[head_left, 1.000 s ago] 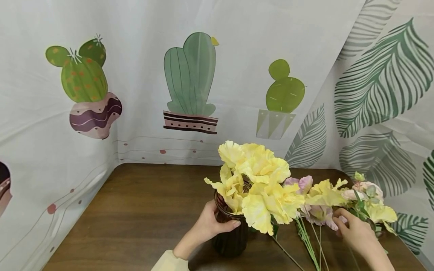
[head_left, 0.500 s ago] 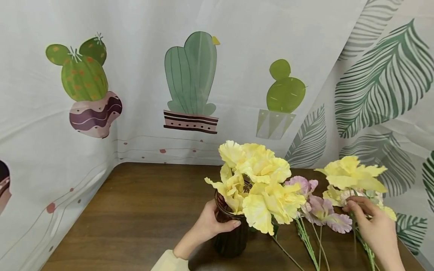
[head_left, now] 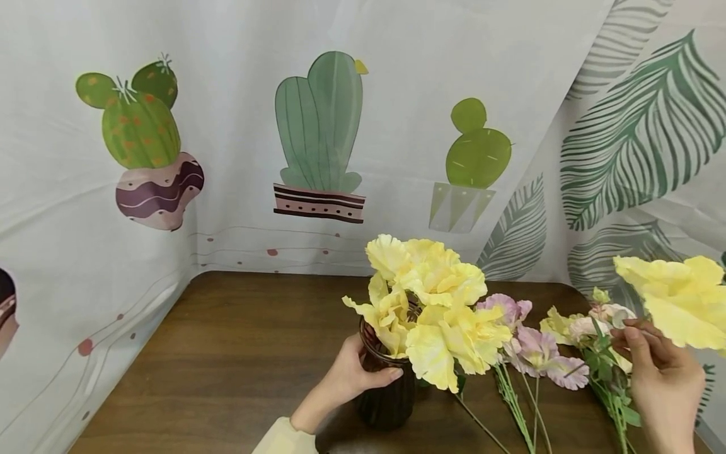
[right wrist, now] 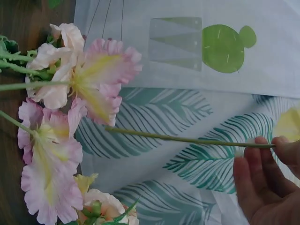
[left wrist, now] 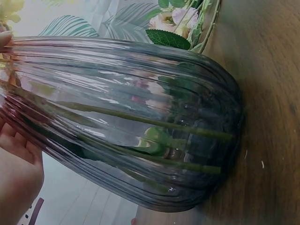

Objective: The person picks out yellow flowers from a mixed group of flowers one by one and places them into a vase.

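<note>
My left hand [head_left: 351, 375] grips the neck of a dark ribbed glass vase [head_left: 386, 403] standing on the table. Large yellow flowers [head_left: 433, 280] spill over its rim. Through the clear wall in the left wrist view, several green stems [left wrist: 154, 117] reach down near the base. Over at the right, my right hand [head_left: 663, 381] pinches a yellow flower [head_left: 680, 296] by its stem, held up above the other flowers. The right wrist view shows that bare stem [right wrist: 187, 140] between thumb and fingertips, its cut end pointing away from the hand.
Pink-purple flowers [head_left: 539, 353] lie on the brown table [head_left: 255, 353] right of the vase, stems toward the front. Beyond them are pale pink blossoms [head_left: 587, 325] with green leaves. A white printed curtain [head_left: 238, 126] hangs behind the table.
My right hand has lifted the yellow flower from among the others and carried it right and toward me, uncovering the pink-purple flowers. The left hand and vase stay in place.
</note>
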Demonstrator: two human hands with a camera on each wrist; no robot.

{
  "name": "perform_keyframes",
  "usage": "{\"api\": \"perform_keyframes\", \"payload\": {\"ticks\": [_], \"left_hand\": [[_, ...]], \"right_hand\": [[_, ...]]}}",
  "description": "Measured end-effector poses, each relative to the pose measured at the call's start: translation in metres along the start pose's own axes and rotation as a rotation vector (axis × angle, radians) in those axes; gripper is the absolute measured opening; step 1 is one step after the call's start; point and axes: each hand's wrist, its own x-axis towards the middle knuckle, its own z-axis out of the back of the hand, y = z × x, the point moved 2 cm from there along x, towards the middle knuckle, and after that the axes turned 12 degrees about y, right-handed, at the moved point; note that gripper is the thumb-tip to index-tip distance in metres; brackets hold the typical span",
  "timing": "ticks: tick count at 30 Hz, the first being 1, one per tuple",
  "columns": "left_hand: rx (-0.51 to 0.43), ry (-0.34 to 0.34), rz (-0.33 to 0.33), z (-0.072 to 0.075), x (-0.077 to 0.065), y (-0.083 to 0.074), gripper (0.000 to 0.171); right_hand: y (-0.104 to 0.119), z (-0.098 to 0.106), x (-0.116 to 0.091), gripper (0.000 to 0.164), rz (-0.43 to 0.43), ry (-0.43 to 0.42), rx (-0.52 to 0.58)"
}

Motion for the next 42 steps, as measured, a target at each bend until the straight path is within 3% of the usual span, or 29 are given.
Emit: {"api": "perform_keyframes", "payload": {"ticks": [2,4,9,12,17,22,29,35,42], "left_hand": [[-0.007,-0.004,0.012,0.000,0.000,-0.001,0.052],[-0.011,-0.001,0.018,0.001,0.001,-0.001,0.052],[-0.018,0.000,0.025,0.001,0.000,0.000,0.052],[-0.015,0.003,0.010,0.001,0.000,0.001,0.052],[-0.020,0.002,0.033,0.000,0.000,0.000,0.053],[-0.017,0.004,0.045,0.001,-0.001,-0.001,0.054],[-0.029,0.010,0.039,0.000,-0.001,-0.001,0.053],[-0.045,0.010,0.058,0.000,-0.001,-0.002,0.053],[-0.037,0.010,0.039,0.000,0.000,-0.001,0.053]], "right_hand": [[0.002,-0.001,-0.002,0.015,0.035,0.006,0.053],[0.006,-0.004,-0.004,0.016,0.073,0.025,0.184],[0.016,-0.012,-0.010,0.020,0.100,0.101,0.406],[0.023,-0.017,-0.014,0.020,0.132,0.141,0.439],[0.033,-0.022,-0.020,0.017,0.262,0.212,0.563],[0.037,-0.026,-0.023,0.014,0.377,0.287,0.596],[0.040,-0.029,-0.027,0.019,0.378,0.293,0.528],[0.046,-0.031,-0.031,0.023,0.417,0.307,0.565],[0.052,-0.034,-0.033,0.024,0.590,0.400,0.726]]}}
